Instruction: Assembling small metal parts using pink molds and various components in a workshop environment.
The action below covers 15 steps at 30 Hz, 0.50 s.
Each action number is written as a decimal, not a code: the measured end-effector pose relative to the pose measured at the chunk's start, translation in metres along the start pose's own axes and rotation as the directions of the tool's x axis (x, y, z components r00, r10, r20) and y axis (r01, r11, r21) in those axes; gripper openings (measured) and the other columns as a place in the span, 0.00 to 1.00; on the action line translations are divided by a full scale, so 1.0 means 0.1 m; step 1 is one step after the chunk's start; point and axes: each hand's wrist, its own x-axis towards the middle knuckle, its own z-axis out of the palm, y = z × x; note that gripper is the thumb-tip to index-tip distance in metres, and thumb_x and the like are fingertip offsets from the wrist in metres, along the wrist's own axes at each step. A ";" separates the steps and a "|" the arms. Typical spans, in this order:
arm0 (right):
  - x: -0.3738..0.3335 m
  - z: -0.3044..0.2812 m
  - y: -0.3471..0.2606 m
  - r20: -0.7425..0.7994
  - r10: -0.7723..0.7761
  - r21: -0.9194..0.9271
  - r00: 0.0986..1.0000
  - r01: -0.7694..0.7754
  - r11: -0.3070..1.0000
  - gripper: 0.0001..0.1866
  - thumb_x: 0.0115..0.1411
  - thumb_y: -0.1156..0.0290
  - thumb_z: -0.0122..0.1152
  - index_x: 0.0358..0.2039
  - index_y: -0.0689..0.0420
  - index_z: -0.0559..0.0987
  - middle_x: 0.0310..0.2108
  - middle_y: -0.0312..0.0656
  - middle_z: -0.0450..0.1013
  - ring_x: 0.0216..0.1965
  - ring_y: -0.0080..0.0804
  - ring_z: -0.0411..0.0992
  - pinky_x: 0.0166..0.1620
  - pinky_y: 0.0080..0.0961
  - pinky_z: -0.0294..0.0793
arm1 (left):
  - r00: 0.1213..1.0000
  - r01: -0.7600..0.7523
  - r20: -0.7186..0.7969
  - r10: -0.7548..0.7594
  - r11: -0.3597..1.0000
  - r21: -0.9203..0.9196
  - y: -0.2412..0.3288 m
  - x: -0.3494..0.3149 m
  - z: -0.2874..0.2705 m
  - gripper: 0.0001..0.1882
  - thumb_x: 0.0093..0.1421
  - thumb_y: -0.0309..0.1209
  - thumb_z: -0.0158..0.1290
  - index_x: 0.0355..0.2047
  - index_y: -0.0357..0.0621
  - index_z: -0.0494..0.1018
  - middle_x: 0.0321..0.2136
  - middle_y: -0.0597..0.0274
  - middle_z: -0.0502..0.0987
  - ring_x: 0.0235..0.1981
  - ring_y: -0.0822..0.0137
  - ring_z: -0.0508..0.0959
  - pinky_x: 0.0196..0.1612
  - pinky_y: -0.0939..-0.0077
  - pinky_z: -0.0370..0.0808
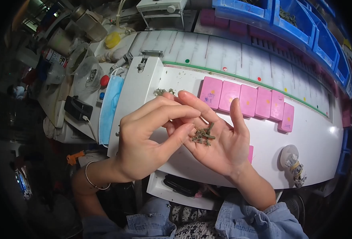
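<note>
My right hand (pixel 228 141) is turned palm up over the white table, loosely cupped, thumb raised. On its palm lies a small heap of dull green-grey parts (pixel 202 135), some like short pins; their exact kind is too small to tell. From the left, my left hand (pixel 148 135) reaches over the fingers of the right one. Its thumb and index finger come together in a pinch beside the heap, and whatever is between the tips is hidden. Behind the left fingers, more small greenish parts (pixel 160 92) lie on the table.
Pink blocks (pixel 230 95) stand in a row beyond my hands, before a pale conveyor belt (pixel 208 49) with a green edge. Blue bins (pixel 291 24) hang at upper right. A wrapped bundle (pixel 293 163) lies right, a blue face mask (pixel 111 107) left. Below is an open drawer (pixel 160 189).
</note>
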 end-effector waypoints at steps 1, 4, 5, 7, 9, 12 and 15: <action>0.00 -0.01 -0.01 0.033 -0.003 -0.048 0.999 0.004 0.999 0.44 0.59 0.37 0.24 0.60 0.68 0.49 0.61 0.54 0.48 0.62 0.42 0.49 0.63 0.34 0.47 | 1.000 -0.003 0.009 0.003 1.000 0.006 0.00 0.00 0.00 0.11 0.50 0.13 0.51 0.36 0.31 0.73 0.34 0.57 0.73 0.34 0.72 0.74 0.34 0.84 0.72; -0.02 0.04 -0.14 0.004 -0.110 -0.140 0.994 0.110 0.984 0.43 0.61 0.40 0.24 0.58 0.70 0.52 0.61 0.55 0.47 0.63 0.42 0.47 0.64 0.31 0.47 | 0.997 0.025 -0.068 -0.026 1.000 -0.012 -0.01 0.03 0.05 0.11 0.49 0.13 0.51 0.35 0.32 0.73 0.34 0.57 0.73 0.34 0.72 0.74 0.33 0.84 0.72; -0.03 0.08 -0.22 -0.049 -0.217 -0.191 0.975 0.204 0.960 0.41 0.62 0.42 0.26 0.57 0.71 0.54 0.61 0.56 0.48 0.63 0.43 0.47 0.64 0.32 0.47 | 0.997 0.025 -0.066 -0.026 1.000 -0.016 -0.03 0.04 0.06 0.11 0.49 0.13 0.51 0.35 0.32 0.73 0.34 0.57 0.73 0.34 0.72 0.74 0.33 0.84 0.72; -0.06 0.10 -0.41 -0.028 -0.368 -0.115 0.929 0.363 0.925 0.38 0.62 0.45 0.28 0.56 0.71 0.55 0.60 0.58 0.49 0.63 0.44 0.48 0.64 0.33 0.48 | 0.998 0.029 -0.051 -0.028 0.999 0.017 -0.12 0.03 0.08 0.12 0.50 0.14 0.51 0.36 0.34 0.73 0.33 0.58 0.73 0.33 0.73 0.74 0.31 0.85 0.71; -0.11 0.12 -0.51 -0.016 -0.523 -0.047 0.852 0.522 0.852 0.36 0.63 0.48 0.31 0.55 0.72 0.57 0.59 0.59 0.50 0.63 0.46 0.48 0.64 0.34 0.49 | 0.999 0.048 0.007 -0.049 0.998 0.040 -0.16 0.06 0.17 0.12 0.50 0.15 0.51 0.36 0.37 0.74 0.32 0.61 0.73 0.31 0.74 0.74 0.29 0.85 0.71; -0.17 0.08 -0.57 0.053 -0.538 -0.111 0.841 0.540 0.834 0.34 0.63 0.51 0.34 0.55 0.72 0.58 0.57 0.61 0.54 0.57 0.46 0.58 0.58 0.32 0.62 | 0.963 0.083 0.244 -0.114 0.988 0.132 -0.29 0.09 0.39 0.13 0.48 0.19 0.53 0.36 0.37 0.72 0.31 0.59 0.72 0.30 0.70 0.75 0.28 0.78 0.72; -0.20 -0.07 -0.65 0.109 -0.444 -0.117 0.889 0.455 0.883 0.34 0.63 0.50 0.35 0.54 0.71 0.59 0.53 0.61 0.60 0.38 0.37 0.70 0.39 0.20 0.72 | 0.962 -0.100 0.270 -0.042 0.866 0.490 -0.38 0.07 0.56 0.12 0.48 0.23 0.54 0.35 0.37 0.70 0.32 0.58 0.69 0.31 0.63 0.74 0.30 0.72 0.73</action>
